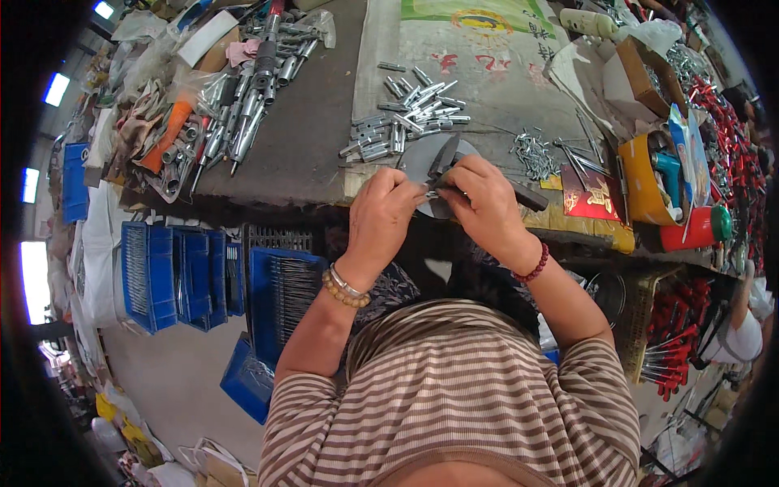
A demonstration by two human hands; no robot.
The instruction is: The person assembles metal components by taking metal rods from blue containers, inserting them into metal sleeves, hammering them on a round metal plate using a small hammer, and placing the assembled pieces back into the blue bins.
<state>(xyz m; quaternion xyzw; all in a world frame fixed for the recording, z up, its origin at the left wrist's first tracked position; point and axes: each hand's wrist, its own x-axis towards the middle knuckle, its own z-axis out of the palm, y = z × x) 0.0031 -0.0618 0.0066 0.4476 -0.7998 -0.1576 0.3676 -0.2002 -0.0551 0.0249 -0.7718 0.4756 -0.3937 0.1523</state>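
Observation:
My left hand (384, 213) and my right hand (485, 203) meet at the bench's near edge, both closed in a pinch. Between the fingertips shows a small shiny metal piece (432, 195); its exact kind is mostly hidden. Just beyond the fingers a round grey metal disc (417, 159) lies on the bench. Across it rests a dark hammer-like tool (443, 156), partly covered by my right hand, with what looks like its handle (529, 196) sticking out to the right. A pile of short silver metal tubes (418, 105) lies beyond the disc.
Small metal pins (534, 154) lie right of the tubes, near a red card (591, 195) and a yellow container (647, 178). Sockets and long tools (251, 97) crowd the left. Blue bins (284, 296) of metal rods stand below left; a crate of red-handled tools (672, 333) is at right.

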